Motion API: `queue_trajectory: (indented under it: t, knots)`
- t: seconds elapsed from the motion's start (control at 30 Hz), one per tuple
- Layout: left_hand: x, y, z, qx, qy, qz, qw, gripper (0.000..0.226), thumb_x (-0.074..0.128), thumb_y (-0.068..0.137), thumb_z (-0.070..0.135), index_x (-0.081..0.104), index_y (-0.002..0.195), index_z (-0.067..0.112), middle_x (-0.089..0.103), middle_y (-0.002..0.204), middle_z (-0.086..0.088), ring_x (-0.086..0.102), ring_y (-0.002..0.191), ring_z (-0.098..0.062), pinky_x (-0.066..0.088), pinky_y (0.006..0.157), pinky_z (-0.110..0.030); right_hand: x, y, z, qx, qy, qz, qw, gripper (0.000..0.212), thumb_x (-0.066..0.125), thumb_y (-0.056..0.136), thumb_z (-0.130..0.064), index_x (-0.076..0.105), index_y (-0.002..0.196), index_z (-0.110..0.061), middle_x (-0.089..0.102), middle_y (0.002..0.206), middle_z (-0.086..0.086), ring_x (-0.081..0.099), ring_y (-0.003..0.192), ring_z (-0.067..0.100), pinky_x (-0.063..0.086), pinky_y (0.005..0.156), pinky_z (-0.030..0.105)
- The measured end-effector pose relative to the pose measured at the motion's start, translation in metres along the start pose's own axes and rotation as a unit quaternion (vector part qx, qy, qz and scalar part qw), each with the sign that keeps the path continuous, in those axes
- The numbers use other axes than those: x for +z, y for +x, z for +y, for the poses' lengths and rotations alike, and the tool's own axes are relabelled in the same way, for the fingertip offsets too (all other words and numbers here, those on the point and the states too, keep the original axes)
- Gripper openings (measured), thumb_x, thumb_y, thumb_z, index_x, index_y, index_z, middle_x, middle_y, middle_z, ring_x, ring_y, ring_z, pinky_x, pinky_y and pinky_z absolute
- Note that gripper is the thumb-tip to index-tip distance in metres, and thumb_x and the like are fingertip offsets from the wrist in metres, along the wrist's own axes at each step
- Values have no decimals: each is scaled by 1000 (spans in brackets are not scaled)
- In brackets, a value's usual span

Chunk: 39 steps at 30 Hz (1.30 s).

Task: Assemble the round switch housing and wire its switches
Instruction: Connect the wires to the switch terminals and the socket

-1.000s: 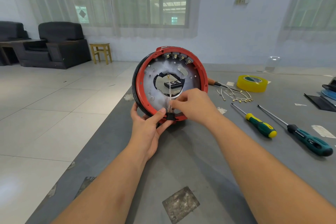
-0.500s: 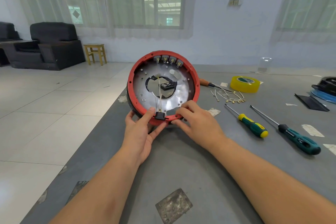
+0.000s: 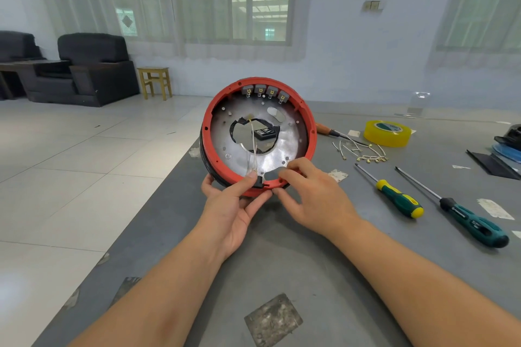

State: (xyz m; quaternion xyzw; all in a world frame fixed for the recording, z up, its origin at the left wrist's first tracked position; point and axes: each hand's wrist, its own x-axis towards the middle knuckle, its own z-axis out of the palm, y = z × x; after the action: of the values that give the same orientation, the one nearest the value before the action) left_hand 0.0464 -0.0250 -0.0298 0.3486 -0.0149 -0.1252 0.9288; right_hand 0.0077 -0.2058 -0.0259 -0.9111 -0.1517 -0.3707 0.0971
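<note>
A round red switch housing (image 3: 308, 132) with a silver inner plate stands tilted on edge at the table's left rim. Several switches (image 3: 265, 91) sit in a row inside its top rim. A small black switch (image 3: 258, 182) with thin white wires (image 3: 254, 146) running up to the centre hole sits at the bottom rim. My left hand (image 3: 234, 205) grips the bottom rim from below, its thumb beside the black switch. My right hand (image 3: 313, 197) pinches the rim just right of that switch.
On the grey table (image 3: 282, 262) to the right lie loose wires with terminals (image 3: 363, 153), a yellow tape roll (image 3: 386, 132), a yellow-green screwdriver (image 3: 394, 196), a teal screwdriver (image 3: 465, 217) and a brown-handled tool (image 3: 327, 129). The table's left edge drops to tiled floor.
The housing tipped back so its inside faces me more squarely. My right hand let go of the wires above the black switch and moved down to the bottom rim.
</note>
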Motion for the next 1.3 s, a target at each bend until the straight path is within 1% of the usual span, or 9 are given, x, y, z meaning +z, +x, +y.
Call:
queue_trajectory:
  t: [0.1,0.2,0.37,0.47,0.73,0.9,1.03,1.13,1.3]
  knots:
    - [-1,1,-3,14,20,4,1000,92,77,87,-9,25,145,42,79,106,-18,78,100,-36,66,74,-41,-1,0,-9,39,-48,39,997,28,56,93,-42,74,95,-21,64,104,-6,66,70,22,50,53,34]
    - [0,1,-5,20,34,12,999,96,78,85,-10,24,145,43,74,121,-24,78,101,-36,65,75,-39,-2,9,-21,126,-31,71,989,25,57,95,-38,76,92,-22,66,98,-7,66,73,23,51,61,33]
    - [0,0,-6,27,47,-8,998,91,76,84,-15,27,138,40,77,112,-22,77,100,-40,66,74,-42,-6,38,-33,267,201,71,940,14,66,92,-36,73,95,-24,70,86,-15,62,81,-1,47,74,15]
    - [1,-3,-7,32,68,-20,997,91,75,84,-17,27,135,40,76,113,-25,77,99,-41,65,74,-44,-3,41,-35,334,312,31,889,25,74,88,-36,68,107,-20,71,88,-12,68,68,5,57,67,26]
    - [3,-4,-9,40,79,-27,996,96,75,83,-18,23,140,40,71,122,-29,76,104,-39,65,73,-41,4,35,-44,260,250,62,931,32,66,89,-18,50,113,-32,67,79,-10,61,77,-3,41,60,9]
    - [2,-3,-9,37,84,-27,995,92,77,83,-15,25,134,41,74,119,-25,77,102,-35,65,73,-41,4,35,-49,164,100,72,979,32,62,92,-14,67,122,-24,53,114,1,61,89,17,53,74,33]
    - [1,-2,-10,41,89,-24,995,94,78,83,-14,23,136,41,75,115,-25,78,95,-32,65,73,-41,2,38,-47,160,12,38,986,48,61,94,-22,56,141,-18,47,122,6,64,87,26,47,67,29]
    - [0,-1,-11,43,85,-23,995,96,78,81,-16,24,137,40,75,116,-26,78,96,-34,65,73,-42,2,40,-45,193,22,24,981,53,61,95,-29,48,145,-15,49,127,8,64,96,31,43,69,32]
    - [0,0,-11,43,79,-26,996,95,79,80,-17,26,136,39,73,119,-27,77,101,-35,65,73,-43,3,42,-40,240,88,20,967,44,61,94,-33,59,136,-19,54,129,5,62,111,28,45,81,33]
